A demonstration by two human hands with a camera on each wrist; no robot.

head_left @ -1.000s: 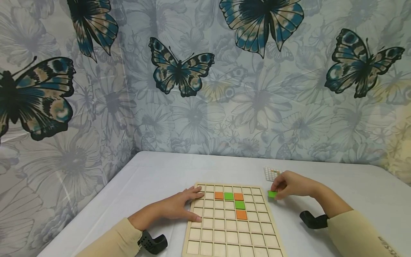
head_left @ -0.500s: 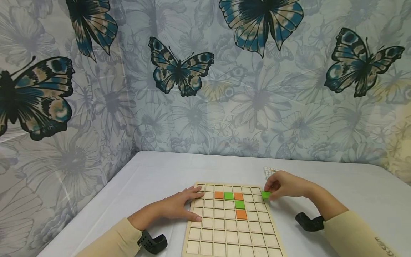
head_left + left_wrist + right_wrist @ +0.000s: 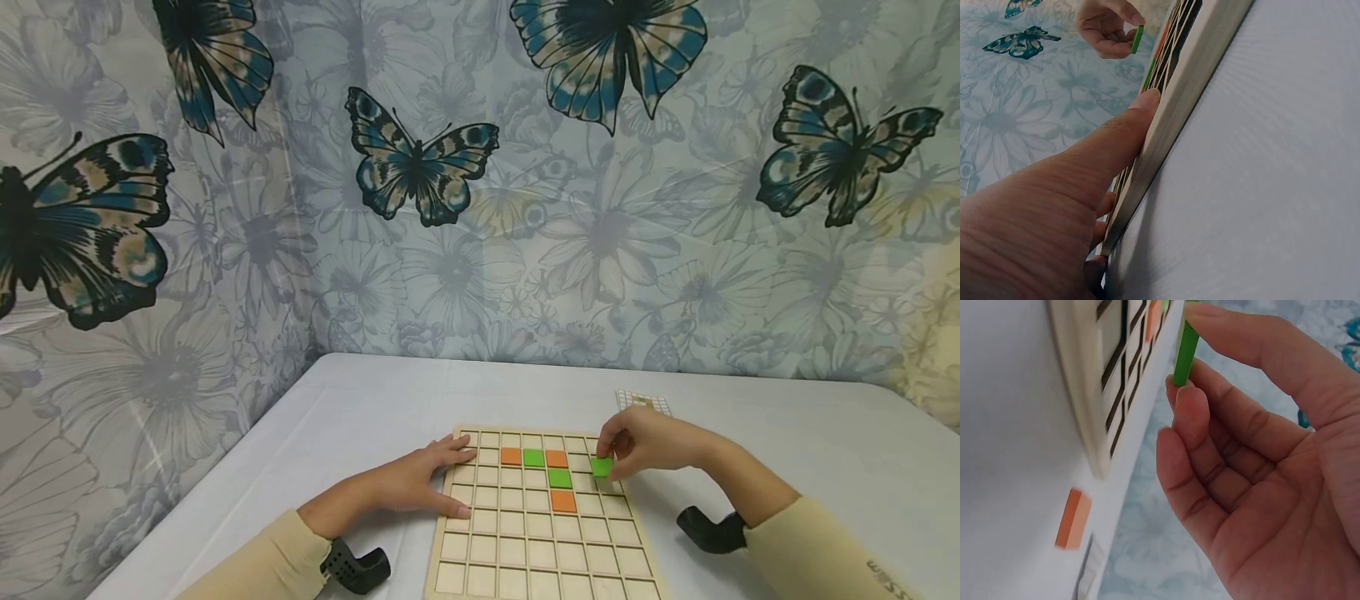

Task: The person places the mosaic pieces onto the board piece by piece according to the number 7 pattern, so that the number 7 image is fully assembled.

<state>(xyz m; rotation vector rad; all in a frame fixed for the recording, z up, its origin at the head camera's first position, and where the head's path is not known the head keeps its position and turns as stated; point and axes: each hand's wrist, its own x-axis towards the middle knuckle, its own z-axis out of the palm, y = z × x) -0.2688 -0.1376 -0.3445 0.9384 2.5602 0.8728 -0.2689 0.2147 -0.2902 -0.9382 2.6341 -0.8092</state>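
My right hand (image 3: 660,442) pinches a green square tile (image 3: 602,467) between thumb and fingers, close over the right columns of the wooden grid board (image 3: 513,552). In the right wrist view that tile (image 3: 1186,353) is seen edge-on and tilted, with the thumb on one end. My left hand (image 3: 408,481) rests on the board's left edge with spread fingers; its thumb (image 3: 1129,125) lies along the rim. An orange tile (image 3: 512,456), a green tile (image 3: 534,457) and another orange tile (image 3: 557,459) form a row. Below the last sit a green tile (image 3: 560,477) and an orange tile (image 3: 564,501).
A small printed grid card (image 3: 628,400) lies on the white table (image 3: 390,392) behind the board, partly covered by the right hand. A loose orange tile (image 3: 1073,519) lies beside the board in the right wrist view. Butterfly-patterned cloth (image 3: 450,292) hangs behind the table.
My right hand has carried the green tile leftward, from beside the board to above its right-hand cells, uncovering more of the card. The left hand and the tiles on the board have stayed put.
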